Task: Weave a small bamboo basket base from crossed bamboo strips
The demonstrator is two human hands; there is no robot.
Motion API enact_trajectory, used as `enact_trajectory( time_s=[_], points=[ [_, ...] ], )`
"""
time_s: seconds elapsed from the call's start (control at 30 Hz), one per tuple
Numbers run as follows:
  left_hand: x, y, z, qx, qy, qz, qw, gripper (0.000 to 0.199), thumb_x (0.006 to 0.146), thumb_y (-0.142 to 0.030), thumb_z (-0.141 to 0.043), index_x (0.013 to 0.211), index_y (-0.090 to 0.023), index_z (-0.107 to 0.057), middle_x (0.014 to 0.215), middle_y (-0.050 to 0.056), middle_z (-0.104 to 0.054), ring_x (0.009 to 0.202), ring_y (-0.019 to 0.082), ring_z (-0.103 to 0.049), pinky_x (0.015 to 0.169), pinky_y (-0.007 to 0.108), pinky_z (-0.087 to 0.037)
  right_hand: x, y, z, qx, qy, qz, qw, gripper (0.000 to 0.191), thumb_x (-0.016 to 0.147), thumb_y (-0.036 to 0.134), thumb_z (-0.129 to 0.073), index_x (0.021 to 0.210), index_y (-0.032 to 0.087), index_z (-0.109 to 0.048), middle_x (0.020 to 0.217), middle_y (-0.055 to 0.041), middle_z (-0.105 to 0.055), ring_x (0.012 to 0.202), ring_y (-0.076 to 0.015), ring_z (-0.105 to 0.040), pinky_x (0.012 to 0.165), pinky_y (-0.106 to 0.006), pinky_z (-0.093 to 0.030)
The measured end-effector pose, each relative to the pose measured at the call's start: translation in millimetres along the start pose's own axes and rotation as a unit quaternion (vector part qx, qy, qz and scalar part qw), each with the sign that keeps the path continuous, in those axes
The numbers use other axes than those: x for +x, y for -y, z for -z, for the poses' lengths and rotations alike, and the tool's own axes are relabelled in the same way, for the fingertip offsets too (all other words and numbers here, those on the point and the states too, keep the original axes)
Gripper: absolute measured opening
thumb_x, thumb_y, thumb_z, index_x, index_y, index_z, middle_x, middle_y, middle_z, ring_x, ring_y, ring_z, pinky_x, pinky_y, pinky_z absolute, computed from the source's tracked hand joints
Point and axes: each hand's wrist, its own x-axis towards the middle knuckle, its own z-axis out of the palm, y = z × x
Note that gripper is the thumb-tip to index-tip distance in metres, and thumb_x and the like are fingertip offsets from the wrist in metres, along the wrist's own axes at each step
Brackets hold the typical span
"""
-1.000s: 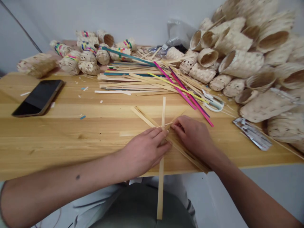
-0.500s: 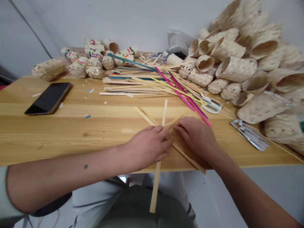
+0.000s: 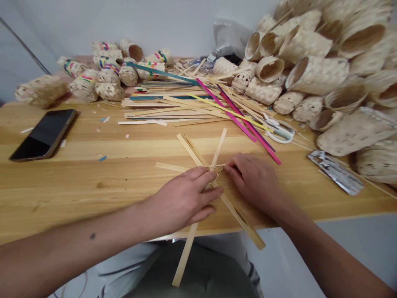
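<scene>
Several pale bamboo strips (image 3: 190, 150) cross one another in a star shape at the table's front edge. Over their crossing lies my left hand (image 3: 186, 196), its fingers slightly spread and pressing the strips down. My right hand (image 3: 256, 182), just to the right, pinches the end of a thin strip (image 3: 218, 165) between thumb and fingers. One strip (image 3: 186, 256) sticks out over the edge toward my lap, and another pair (image 3: 243, 221) points to the lower right. The middle of the crossing is partly hidden under my left fingers.
Loose strips (image 3: 173, 109), some coloured, lie behind the hands, with white-handled scissors (image 3: 279, 131) beside them. Woven baskets (image 3: 319, 74) pile up at the right; smaller ones (image 3: 110, 91) stand back left. A phone (image 3: 45, 134) lies left, a silvery packet (image 3: 336, 171) right.
The view has shifted a little. The star of strips has turned clockwise, its near strip swinging left. A strip at the left now shows more fully, and my right hand draws the thin strip's end rightward.
</scene>
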Motion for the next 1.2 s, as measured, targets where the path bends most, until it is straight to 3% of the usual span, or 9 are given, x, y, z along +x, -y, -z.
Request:
enact_trajectory(
  time_s=[0.1, 0.23, 0.37, 0.53, 0.63, 0.73, 0.97, 1.17, 1.2],
  points=[
    [0, 0, 1.5, -0.021, -0.001, 0.006, 1.000, 0.033, 0.093, -0.034, -0.049, 0.117, -0.016, -0.063, 0.122, 0.015, -0.055, 0.119, 0.028, -0.049, 0.099, 0.042, -0.047, 1, -6, 1, -0.004, -0.009, -0.004, 1.000, 0.020, 0.094, 0.025, -0.042, 0.077, 0.020, -0.052, 0.073, -0.0046, -0.061, 0.070, -0.0187, -0.055, 0.062, -0.031, -0.032],
    [-4, -2, 1.5, -0.053, 0.007, 0.011, 0.999, 0.030, 0.093, -0.034, -0.050, 0.114, -0.018, -0.065, 0.121, 0.014, -0.056, 0.118, 0.026, -0.051, 0.102, 0.043, -0.046, 6, -19, 4, -0.020, -0.032, -0.106, 0.994, 0.017, 0.089, 0.025, -0.045, 0.072, 0.022, -0.049, 0.066, -0.0028, -0.058, 0.059, -0.0172, -0.050, 0.055, -0.030, -0.028],
    [-7, -3, 1.2, -0.068, -0.003, 0.011, 0.998, 0.032, 0.092, -0.034, -0.051, 0.116, -0.017, -0.065, 0.124, 0.015, -0.056, 0.122, 0.026, -0.050, 0.105, 0.043, -0.043, 8, -23, 5, 0.011, -0.010, -0.082, 0.996, 0.015, 0.088, 0.027, -0.049, 0.074, 0.022, -0.050, 0.073, -0.0034, -0.062, 0.066, -0.0187, -0.055, 0.057, -0.030, -0.031],
    [-8, 7, 4.8, -0.127, -0.024, 0.010, 0.992, 0.032, 0.094, -0.036, -0.051, 0.117, -0.018, -0.065, 0.124, 0.013, -0.060, 0.118, 0.024, -0.055, 0.102, 0.040, -0.046, 5, -25, 4, 0.081, -0.054, -0.074, 0.992, 0.013, 0.088, 0.027, -0.051, 0.077, 0.022, -0.055, 0.072, -0.0016, -0.063, 0.066, -0.0170, -0.057, 0.058, -0.028, -0.036],
    [-8, 17, 4.2, -0.172, -0.062, 0.036, 0.982, 0.032, 0.097, -0.021, -0.044, 0.124, -0.018, -0.060, 0.119, 0.009, -0.066, 0.111, 0.018, -0.061, 0.096, 0.032, -0.050, 5, -25, 3, 0.116, -0.076, -0.079, 0.987, 0.013, 0.089, 0.029, -0.051, 0.080, 0.022, -0.057, 0.072, -0.0006, -0.064, 0.065, -0.0159, -0.057, 0.059, -0.027, -0.038],
    [-8, 24, 0.3, -0.186, -0.086, 0.035, 0.978, 0.032, 0.094, -0.012, -0.045, 0.119, -0.018, -0.063, 0.119, 0.008, -0.067, 0.110, 0.016, -0.062, 0.094, 0.029, -0.050, 5, -23, 7, 0.131, -0.095, -0.086, 0.983, 0.015, 0.090, 0.030, -0.051, 0.079, 0.022, -0.057, 0.070, 0.0004, -0.063, 0.061, -0.0145, -0.055, 0.057, -0.026, -0.037],
    [-8, 29, -4.6, -0.169, -0.097, 0.018, 0.981, 0.030, 0.089, -0.010, -0.052, 0.114, -0.018, -0.066, 0.123, 0.010, -0.064, 0.111, 0.018, -0.062, 0.093, 0.029, -0.051, -14, -32, 41, 0.063, -0.160, -0.152, 0.973, 0.027, 0.090, 0.042, -0.049, 0.077, 0.022, -0.061, 0.065, -0.0012, -0.061, 0.057, -0.0150, -0.055, 0.055, -0.029, -0.036],
    [-6, 33, -5.7, -0.152, -0.097, -0.004, 0.984, 0.026, 0.090, -0.015, -0.055, 0.114, -0.016, -0.066, 0.119, 0.010, -0.066, 0.111, 0.019, -0.061, 0.095, 0.031, -0.049, -38, -74, 77, -0.066, -0.147, -0.189, 0.969, 0.038, 0.091, 0.054, -0.044, 0.073, 0.024, -0.060, 0.065, -0.0058, -0.061, 0.059, -0.0196, -0.056, 0.054, -0.034, -0.036],
    [-5, 33, -6.1, -0.149, -0.098, -0.008, 0.984, 0.025, 0.090, -0.016, -0.056, 0.113, -0.015, -0.066, 0.116, 0.010, -0.067, 0.109, 0.019, -0.061, 0.095, 0.031, -0.049, -40, -82, 80, -0.088, -0.118, -0.194, 0.970, 0.036, 0.092, 0.053, -0.042, 0.080, 0.025, -0.062, 0.072, -0.0077, -0.064, 0.065, -0.0215, -0.059, 0.056, -0.036, -0.038]
  ],
)
